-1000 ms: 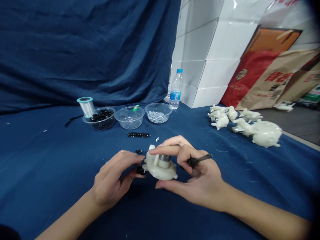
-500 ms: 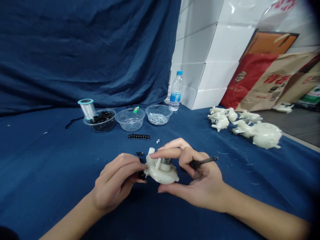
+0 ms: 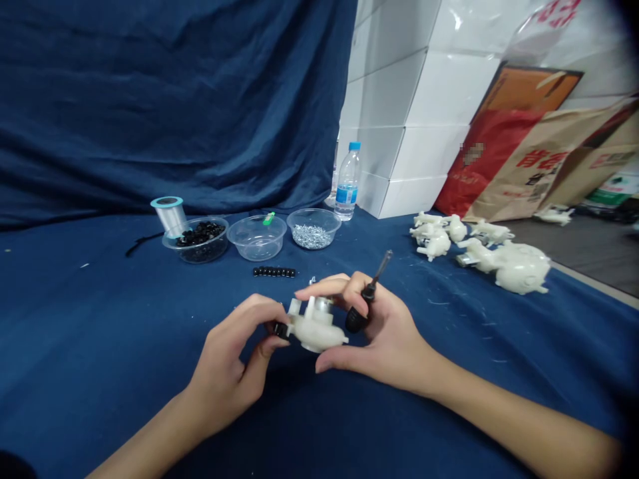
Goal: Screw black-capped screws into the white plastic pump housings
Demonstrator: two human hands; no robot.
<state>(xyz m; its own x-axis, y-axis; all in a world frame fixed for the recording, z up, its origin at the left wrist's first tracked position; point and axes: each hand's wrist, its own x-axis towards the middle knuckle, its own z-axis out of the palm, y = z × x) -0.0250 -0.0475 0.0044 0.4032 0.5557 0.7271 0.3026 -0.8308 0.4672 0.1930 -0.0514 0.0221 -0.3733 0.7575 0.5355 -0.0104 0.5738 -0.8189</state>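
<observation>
My right hand [image 3: 384, 336] is closed around a cream plastic toy part [image 3: 314, 327] with a small metal cylinder set in it. The same hand also holds a black-handled screwdriver [image 3: 367, 299], whose tip points up and to the right. My left hand [image 3: 232, 362] pinches a small black piece [image 3: 280, 328] against the left end of the toy part. Both hands hover just above the blue cloth [image 3: 100, 346], near the table's middle.
Behind the hands lie a row of black beads [image 3: 274, 271], a bowl of black pieces [image 3: 197, 238], a clear bowl [image 3: 257, 236], a bowl of screws [image 3: 313, 228], a thread spool [image 3: 167, 211] and a water bottle [image 3: 348, 181]. Several cream toy parts [image 3: 499, 259] sit at the right.
The screwdriver in my right hand has swung from lying sideways to pointing up. Both hands and the toy part have shifted slightly left and closer together.
</observation>
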